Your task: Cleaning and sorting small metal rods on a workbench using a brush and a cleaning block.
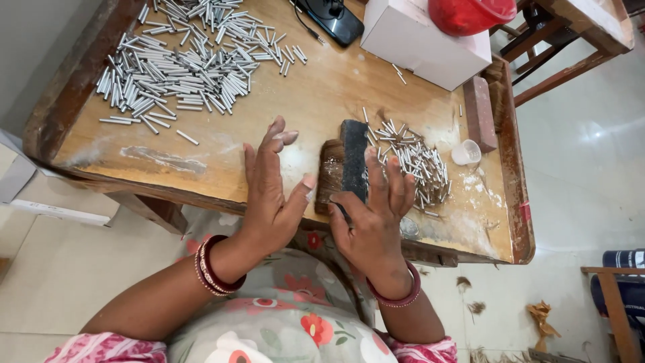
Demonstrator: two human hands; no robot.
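My left hand [271,188] is held flat with fingers apart, just left of a tuft of brown bristles [329,171] lying on the wooden table [316,87]. My right hand [376,215] rests over the lower end of a dark block [354,158] set across the bristles, fingertips touching a small heap of short metal tubes [420,165] to its right. Whether the right hand grips the block cannot be made out.
A large spread of metal tubes [181,60] covers the table's far left. A white box [423,40] with a red bowl [470,13] on it, a dark phone-like device [332,20], a brick-like block [480,111] and a small white cup [465,152] stand at the right.
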